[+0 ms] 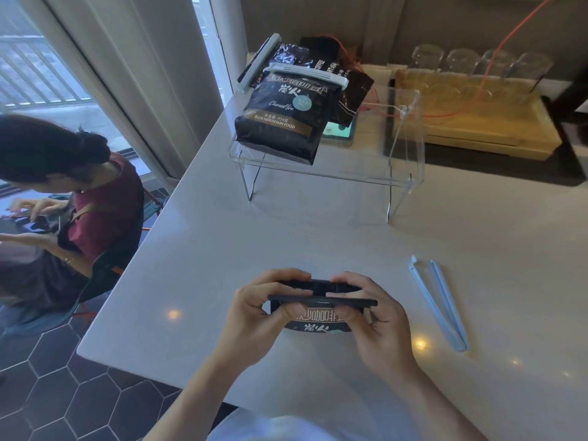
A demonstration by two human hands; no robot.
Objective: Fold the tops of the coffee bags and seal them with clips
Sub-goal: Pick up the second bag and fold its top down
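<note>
A black coffee bag (319, 321) stands on the white table right in front of me. My left hand (254, 316) and my right hand (378, 323) both pinch its top edge, which is bent over into a flat fold. A pale blue clip (440, 302) lies open in a V on the table to the right of my right hand, untouched. Farther back, on a clear acrylic stand (404, 148), lies another black coffee bag (286, 122) with a white clip (305, 74) across its top; more black bags lean behind it, one with a second clip (259, 62).
A phone (339, 130) lies under the acrylic stand. A wooden tray (477, 122) with upturned glasses stands at the back right, with an orange cable over it. A seated person (79, 202) is beyond the table's left edge, by the window.
</note>
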